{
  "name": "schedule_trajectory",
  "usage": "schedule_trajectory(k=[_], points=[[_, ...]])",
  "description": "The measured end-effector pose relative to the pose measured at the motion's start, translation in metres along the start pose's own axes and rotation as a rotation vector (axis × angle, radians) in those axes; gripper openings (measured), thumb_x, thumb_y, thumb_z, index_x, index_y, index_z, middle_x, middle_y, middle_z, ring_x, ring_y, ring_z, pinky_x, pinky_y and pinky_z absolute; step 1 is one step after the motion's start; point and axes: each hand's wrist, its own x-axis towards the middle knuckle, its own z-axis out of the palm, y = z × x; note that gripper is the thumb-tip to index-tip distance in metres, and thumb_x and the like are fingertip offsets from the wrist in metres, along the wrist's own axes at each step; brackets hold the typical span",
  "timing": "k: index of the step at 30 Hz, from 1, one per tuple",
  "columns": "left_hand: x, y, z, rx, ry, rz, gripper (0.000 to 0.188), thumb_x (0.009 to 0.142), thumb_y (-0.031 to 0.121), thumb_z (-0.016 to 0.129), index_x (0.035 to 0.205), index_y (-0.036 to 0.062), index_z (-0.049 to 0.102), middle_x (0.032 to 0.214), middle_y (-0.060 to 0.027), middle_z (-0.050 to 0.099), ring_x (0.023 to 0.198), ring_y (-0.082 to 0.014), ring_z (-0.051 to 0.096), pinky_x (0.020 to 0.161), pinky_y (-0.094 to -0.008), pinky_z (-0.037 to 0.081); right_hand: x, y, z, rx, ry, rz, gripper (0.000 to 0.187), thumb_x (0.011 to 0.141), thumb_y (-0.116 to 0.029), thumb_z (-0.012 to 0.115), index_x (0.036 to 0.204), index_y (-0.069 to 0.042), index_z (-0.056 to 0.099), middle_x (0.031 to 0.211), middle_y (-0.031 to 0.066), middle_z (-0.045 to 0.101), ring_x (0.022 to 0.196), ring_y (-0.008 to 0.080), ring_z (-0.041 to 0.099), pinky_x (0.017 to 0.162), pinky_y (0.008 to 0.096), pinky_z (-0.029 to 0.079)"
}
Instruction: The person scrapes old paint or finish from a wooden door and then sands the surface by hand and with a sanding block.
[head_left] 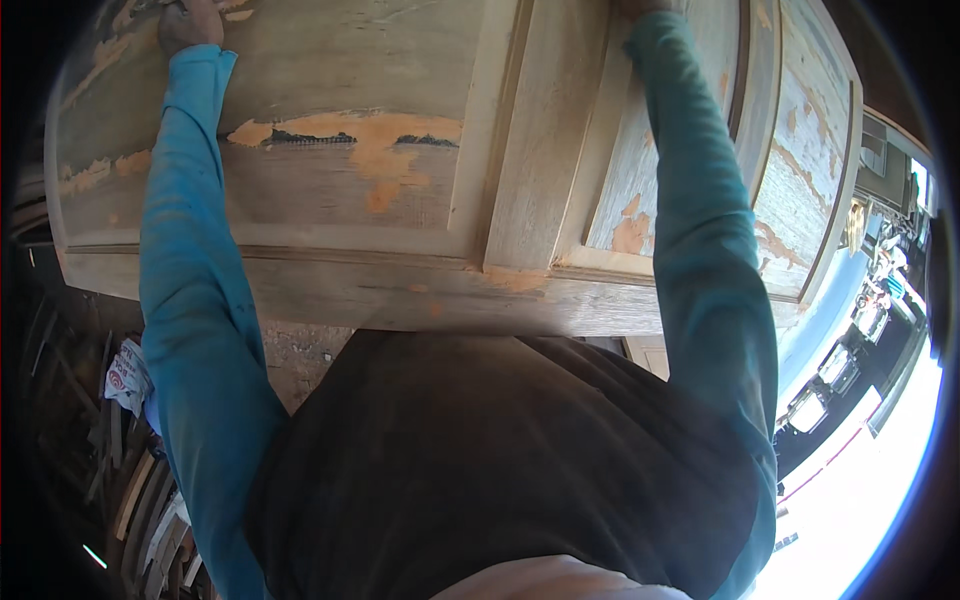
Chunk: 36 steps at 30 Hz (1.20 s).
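Note:
A large panelled wooden door [550, 130] lies in front of me, its bare wood marked with orange-brown filler patches [385, 165]. My left hand [192, 27] is over the door's far left part, at the upper edge of the view. Its fingers are cut off there, so whether it grips anything is hidden. Farther right, my right hand [650, 6] reaches over a raised frame strip of the door. Only a sliver of that hand shows by the cuff, and its fingers are out of sight. Both arms are stretched forward in blue-green sleeves.
Stacked wood strips [140, 500] lie low on the left, near a white printed bag [128, 378]. The door's near edge [440, 318] is close against my dark apron or shirt. On the right, beyond the door, are shelves or cluttered items [885, 265] and bright daylight.

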Motion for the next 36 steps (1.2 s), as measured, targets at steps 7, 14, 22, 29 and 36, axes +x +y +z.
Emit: schedule_trajectory(k=[7, 14, 22, 29, 36], points=[[-0.023, 0.008, 0.007, -0.007, -0.075, -0.080, 0.060, 0.098, 0.052, 0.060, 0.108, -0.0070, 0.066, 0.090, -0.0170, 0.073, 0.079, -0.0235, 0.071, 0.074, -0.0358, 0.055, -0.231, -0.093, -0.132, -0.024, -0.100, 0.069, 0.023, 0.094, -0.019, 0.063, 0.115, -0.014, 0.070, 0.108, 0.0186, 0.062, 0.096, 0.0399, 0.064, 0.083, 0.0502, 0.052], [-0.015, 0.022, 0.026, 0.137, -0.050, 0.035, 0.074, 0.097, 0.059, 0.055, 0.126, -0.0081, 0.062, 0.124, -0.0336, 0.066, 0.118, -0.0482, 0.063, 0.100, -0.0506, 0.048, -0.300, -0.107, -0.165, 0.000, -0.054, 0.085, 0.025, 0.092, -0.012, 0.067, 0.116, -0.005, 0.073, 0.099, 0.0172, 0.064, 0.090, 0.0347, 0.065, 0.077, 0.0436, 0.054], [0.006, 0.024, 0.022, 0.327, -0.094, 0.061, 0.074, 0.099, 0.063, 0.048, 0.124, -0.0048, 0.064, 0.117, -0.0288, 0.068, 0.107, -0.0447, 0.065, 0.093, -0.0513, 0.048, -0.218, -0.086, -0.124, -0.123, -0.076, -0.004, 0.022, 0.096, -0.022, 0.065, 0.115, -0.012, 0.071, 0.095, 0.0108, 0.061, 0.087, 0.0313, 0.062, 0.080, 0.0459, 0.046], [0.013, 0.024, 0.012, 0.321, -0.088, 0.036, 0.056, 0.101, 0.050, 0.052, 0.108, -0.0030, 0.070, 0.104, -0.0154, 0.072, 0.092, -0.0289, 0.065, 0.084, -0.0385, 0.050, 0.085, -0.009, 0.023, -0.086, -0.063, -0.048, 0.031, 0.100, -0.032, 0.054, 0.113, -0.010, 0.072, 0.114, 0.0250, 0.063, 0.102, 0.0451, 0.064, 0.092, 0.0522, 0.051], [0.029, -0.001, 0.003, 0.371, -0.050, 0.091, 0.062, 0.098, 0.056, 0.050, 0.102, -0.0017, 0.071, 0.098, -0.0253, 0.071, 0.095, -0.0434, 0.066, 0.086, -0.0479, 0.049, 0.027, -0.044, 0.000, -0.125, -0.126, 0.030, 0.033, 0.101, -0.033, 0.051, 0.115, -0.013, 0.072, 0.115, 0.0265, 0.063, 0.103, 0.0474, 0.064, 0.092, 0.0531, 0.052]])
